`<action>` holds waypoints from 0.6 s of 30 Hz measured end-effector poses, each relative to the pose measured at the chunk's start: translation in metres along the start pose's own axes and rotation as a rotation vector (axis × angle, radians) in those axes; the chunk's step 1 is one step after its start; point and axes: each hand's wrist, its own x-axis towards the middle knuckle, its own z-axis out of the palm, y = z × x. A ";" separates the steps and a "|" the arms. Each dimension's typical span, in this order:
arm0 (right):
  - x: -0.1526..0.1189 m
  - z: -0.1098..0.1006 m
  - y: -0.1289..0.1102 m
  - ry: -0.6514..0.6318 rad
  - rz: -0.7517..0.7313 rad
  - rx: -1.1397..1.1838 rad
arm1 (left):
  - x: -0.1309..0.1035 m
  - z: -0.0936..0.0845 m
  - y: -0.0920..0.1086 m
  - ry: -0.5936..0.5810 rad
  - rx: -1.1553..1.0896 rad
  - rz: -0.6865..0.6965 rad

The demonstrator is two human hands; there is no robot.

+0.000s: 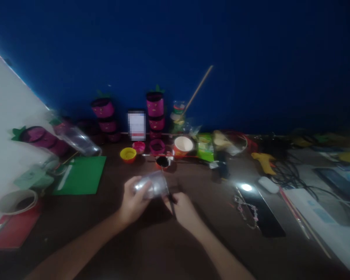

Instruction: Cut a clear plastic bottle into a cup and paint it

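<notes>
My left hand [135, 200] is wrapped around a clear plastic bottle piece [156, 184], held tilted above the dark table. Close at its right side, my right hand [182, 208] is closed on a slim black-handled tool [172, 202]. Its thin upper part rises along the piece's right edge; blur hides what kind of tool it is. Just beyond the piece stands a small cup with dark contents [162, 161]. A yellow cup [128, 154] and a pink lid-like dish [139, 146] are to its left.
Purple decorated bottle planters [156, 109] line the blue wall. Behind the hands is a white-rimmed paper cup [183, 144]. On the left lies a green sheet [86, 175]. To the right are a black phone [265, 214], a beaded string [245, 212], a yellow glue gun [264, 162] and cables.
</notes>
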 end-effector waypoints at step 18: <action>0.006 -0.014 0.002 0.011 -0.046 -0.176 | 0.013 0.002 0.007 0.066 -0.013 -0.028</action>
